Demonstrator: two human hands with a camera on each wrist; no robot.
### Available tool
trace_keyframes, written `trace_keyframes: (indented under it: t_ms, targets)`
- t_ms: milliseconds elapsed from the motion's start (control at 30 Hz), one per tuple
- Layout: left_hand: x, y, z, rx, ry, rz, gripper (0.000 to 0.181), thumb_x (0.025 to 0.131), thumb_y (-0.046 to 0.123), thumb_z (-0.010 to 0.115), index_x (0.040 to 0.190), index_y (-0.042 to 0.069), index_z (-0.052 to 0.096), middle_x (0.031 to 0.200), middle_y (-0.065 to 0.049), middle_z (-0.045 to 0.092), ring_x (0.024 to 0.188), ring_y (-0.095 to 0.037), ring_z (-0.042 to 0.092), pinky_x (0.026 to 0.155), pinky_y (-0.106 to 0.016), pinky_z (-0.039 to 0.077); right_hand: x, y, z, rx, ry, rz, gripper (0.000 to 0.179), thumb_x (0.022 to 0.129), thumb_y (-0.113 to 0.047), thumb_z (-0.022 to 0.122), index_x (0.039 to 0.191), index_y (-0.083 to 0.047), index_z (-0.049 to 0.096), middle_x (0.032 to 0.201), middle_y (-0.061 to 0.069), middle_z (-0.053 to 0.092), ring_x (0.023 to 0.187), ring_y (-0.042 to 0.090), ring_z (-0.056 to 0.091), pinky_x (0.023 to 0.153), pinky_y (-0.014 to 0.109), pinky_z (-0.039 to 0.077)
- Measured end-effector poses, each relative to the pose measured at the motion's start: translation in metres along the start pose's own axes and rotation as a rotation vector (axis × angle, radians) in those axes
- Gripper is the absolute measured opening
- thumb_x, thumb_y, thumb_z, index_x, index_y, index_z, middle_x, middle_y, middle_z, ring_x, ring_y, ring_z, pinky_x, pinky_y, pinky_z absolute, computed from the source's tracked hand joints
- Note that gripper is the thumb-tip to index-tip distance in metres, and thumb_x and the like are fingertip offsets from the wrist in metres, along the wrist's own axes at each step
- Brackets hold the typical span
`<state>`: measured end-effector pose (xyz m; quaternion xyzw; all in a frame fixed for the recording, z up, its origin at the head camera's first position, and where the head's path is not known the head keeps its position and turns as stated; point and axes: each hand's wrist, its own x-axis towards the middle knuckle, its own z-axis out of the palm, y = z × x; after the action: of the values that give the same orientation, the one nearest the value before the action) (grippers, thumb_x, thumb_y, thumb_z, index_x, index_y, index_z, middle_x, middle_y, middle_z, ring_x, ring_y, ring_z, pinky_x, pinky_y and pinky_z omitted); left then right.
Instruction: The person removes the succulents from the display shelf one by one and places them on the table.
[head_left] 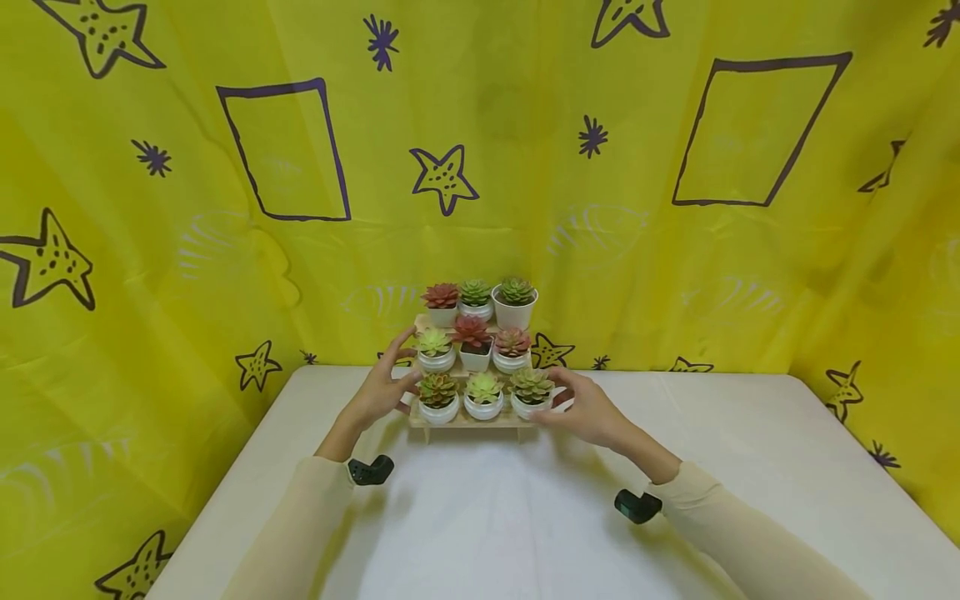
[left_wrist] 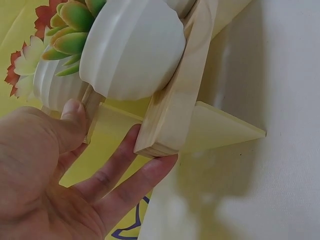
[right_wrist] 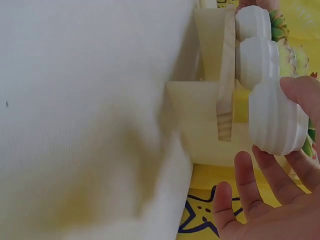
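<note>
A three-tiered wooden plant stand (head_left: 474, 423) holds several small artificial succulents in white pots. My right hand (head_left: 588, 410) pinches the front-right potted succulent (head_left: 528, 407) between thumb and fingers. In the right wrist view its white ribbed pot (right_wrist: 274, 120) sits out past the end of the lowest wooden shelf (right_wrist: 225, 110). At the stand's left side, my left hand (head_left: 381, 390) has its fingertips against the end of the bottom shelf (left_wrist: 167, 130). Its thumb (left_wrist: 74, 117) lies by the tier above. Beside that hand is the front-left succulent (head_left: 438, 396) with reddish-green leaves.
The stand is on a white-covered table (head_left: 480, 517), near its back edge. A yellow curtain (head_left: 510, 233) printed with stars and frames hangs behind and at both sides. Red and green succulents (head_left: 474, 293) fill the upper tiers. Dark wrist cameras (head_left: 639, 505) are on both sleeves.
</note>
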<state>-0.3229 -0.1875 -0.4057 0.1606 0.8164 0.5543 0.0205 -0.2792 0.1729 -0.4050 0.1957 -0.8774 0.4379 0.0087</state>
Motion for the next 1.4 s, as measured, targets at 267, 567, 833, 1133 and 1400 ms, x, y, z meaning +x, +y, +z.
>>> trace_keyframes:
  t_ms: [267,567,833,1133,1400]
  targets:
    - [0.000,-0.001,-0.001,-0.001,-0.002,-0.009,0.079,0.105,0.003,0.056,0.165,0.034,0.014,0.156,-0.023,0.033,0.087,-0.026,0.069,0.058,-0.049,0.061,-0.003,0.001,-0.012,-0.024,-0.020,-0.053,0.071,0.084,-0.031,0.087,0.140,-0.001,0.056,0.131,0.017,0.063,0.102,0.031,0.066,0.082,0.038,0.057]
    - [0.000,0.000,0.000,-0.005,0.007,-0.006,0.079,0.106,0.004,0.056,0.165,0.034,0.014,0.156,-0.023,0.033,0.086,-0.025,0.068,0.057,-0.048,0.060,-0.006,0.008,-0.024,-0.003,-0.014,-0.039,0.073,0.084,-0.029,0.086,0.143,-0.002,0.054,0.135,0.017,0.060,0.103,0.029,0.065,0.084,0.040,0.057]
    - [-0.001,0.000,0.000,-0.017,0.017,-0.001,0.078,0.106,0.004,0.055,0.166,0.032,0.014,0.155,-0.024,0.033,0.084,-0.024,0.068,0.056,-0.051,0.060,-0.006,0.021,-0.037,-0.001,0.004,-0.021,0.070,0.084,-0.026,0.086,0.140,-0.001,0.053,0.134,0.020,0.058,0.104,0.031,0.064,0.084,0.039,0.058]
    - [0.000,0.001,0.002,-0.009,0.018,0.003,0.077,0.106,0.005,0.055,0.166,0.033,0.014,0.156,-0.024,0.033,0.086,-0.025,0.068,0.055,-0.046,0.060,-0.004,0.033,-0.047,-0.040,0.022,0.047,0.070,0.087,-0.032,0.084,0.142,-0.002,0.052,0.139,0.022,0.057,0.110,0.035,0.064,0.079,0.036,0.057]
    - [0.001,-0.002,0.002,-0.015,0.019,-0.003,0.078,0.106,0.003,0.055,0.165,0.035,0.015,0.155,-0.023,0.034,0.085,-0.025,0.068,0.055,-0.046,0.060,0.001,0.050,-0.050,-0.034,0.026,0.092,0.073,0.088,-0.033,0.084,0.145,-0.004,0.050,0.145,0.022,0.053,0.111,0.034,0.064,0.078,0.035,0.056]
